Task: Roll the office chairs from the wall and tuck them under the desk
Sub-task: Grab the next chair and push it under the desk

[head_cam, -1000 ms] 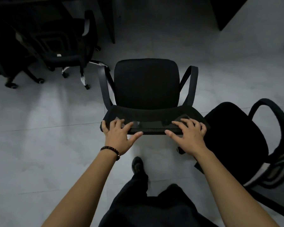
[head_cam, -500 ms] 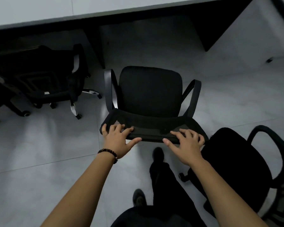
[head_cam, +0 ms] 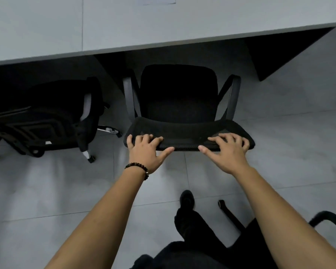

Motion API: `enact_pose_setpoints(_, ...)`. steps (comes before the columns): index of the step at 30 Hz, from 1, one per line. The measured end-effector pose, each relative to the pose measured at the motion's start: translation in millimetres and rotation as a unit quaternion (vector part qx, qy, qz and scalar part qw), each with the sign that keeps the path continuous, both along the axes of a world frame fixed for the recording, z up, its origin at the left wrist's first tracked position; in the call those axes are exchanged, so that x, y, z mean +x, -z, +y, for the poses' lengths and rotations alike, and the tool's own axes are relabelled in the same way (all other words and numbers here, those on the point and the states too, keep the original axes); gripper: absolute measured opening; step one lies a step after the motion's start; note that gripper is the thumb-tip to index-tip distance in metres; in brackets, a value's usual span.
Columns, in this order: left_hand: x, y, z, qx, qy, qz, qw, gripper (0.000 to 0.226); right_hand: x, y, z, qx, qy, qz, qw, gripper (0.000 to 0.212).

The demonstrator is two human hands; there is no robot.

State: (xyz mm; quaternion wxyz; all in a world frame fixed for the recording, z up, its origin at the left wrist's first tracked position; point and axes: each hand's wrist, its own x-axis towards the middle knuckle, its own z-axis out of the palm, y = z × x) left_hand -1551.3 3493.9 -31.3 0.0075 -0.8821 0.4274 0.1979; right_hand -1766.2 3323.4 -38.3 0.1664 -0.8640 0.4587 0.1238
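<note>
While L hand (head_cam: 144,152) & R hand (head_cam: 229,152) grip its backrest top, fingers curled over, the middle chair (head_cam: 178,92) sits w/ seat front at the desk (head_cam: 124,26) edge, not tucked yet. Left chair (head_cam: 52,117) looks partly under; third chair (head_cam: 328,216), behind at right, is left to do. The bay ahead looks open btwn the dark supports; armrests probably must clear the edge.

Dim, cool grey light, black shadow under the desk (head_cam: 182,26), faint pale streaks on the floor (head_cam: 47,191), my legs (head_cam: 192,228) smeared, edges bowed.

Pale grey tiled floor (head_cam: 47,191), a black shoe (head_cam: 186,198), dark trousers (head_cam: 192,230), a beaded bracelet (head_cam: 139,168)
</note>
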Motion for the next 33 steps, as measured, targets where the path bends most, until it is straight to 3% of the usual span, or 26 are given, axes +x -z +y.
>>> enact_pose_setpoints(6,31,-11,-28,0.019,-0.032,0.027,0.999,0.072,62,-15,-56,0.05,-0.035,0.023,0.998,0.088)
enact_pose_setpoints(17,121,-10,2,0.016,0.009,0.007,1.0,0.073,141,-17,-11,0.049,0.0,0.032,0.998,0.088)
enact_pose_setpoints(24,110,-18,-2,0.023,0.012,0.02,0.999,0.074,133,-22,-9,0.039,0.006,0.023,0.999,0.088)
enact_pose_setpoints(29,81,-22,5,-0.028,-0.009,0.036,0.999,0.065,102,-20,-2,0.017,0.002,-0.003,1.0,0.091)
enact_pose_setpoints(33,66,-25,15,-0.01,-0.049,-0.001,0.999,0.081,76,-23,-3,0.022,-0.003,-0.008,1.0,0.09)
